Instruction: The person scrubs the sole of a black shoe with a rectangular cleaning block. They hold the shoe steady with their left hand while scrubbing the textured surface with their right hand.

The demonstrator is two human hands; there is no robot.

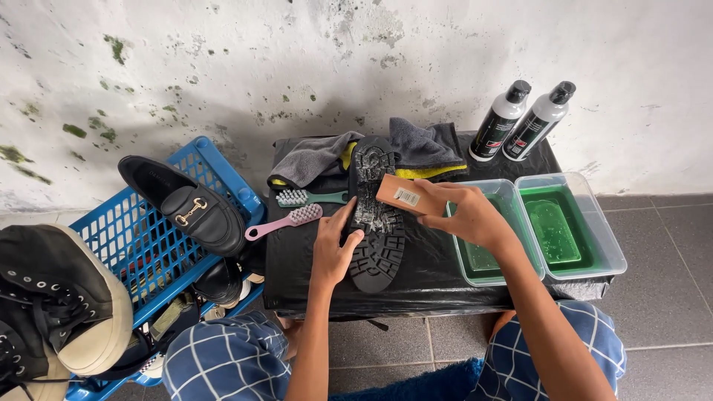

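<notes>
A black shoe (pixel 377 252) lies sole up on a low table covered in black plastic (pixel 297 275). Its lugged sole faces me and shows pale suds in the middle. My left hand (pixel 333 245) grips the shoe's left side near the heel. My right hand (pixel 464 212) holds a brown wooden brush block (pixel 401 195) with a small label, pressed against the sole's upper part.
A teal brush (pixel 308 197) and a pink brush (pixel 286 220) lie left of the shoe. Grey and yellow cloths (pixel 416 148) sit behind. Two clear tubs (pixel 587 230) with green liquid and two bottles (pixel 520 119) stand right. A blue crate (pixel 126 245) with a black loafer (pixel 186 204) sits left.
</notes>
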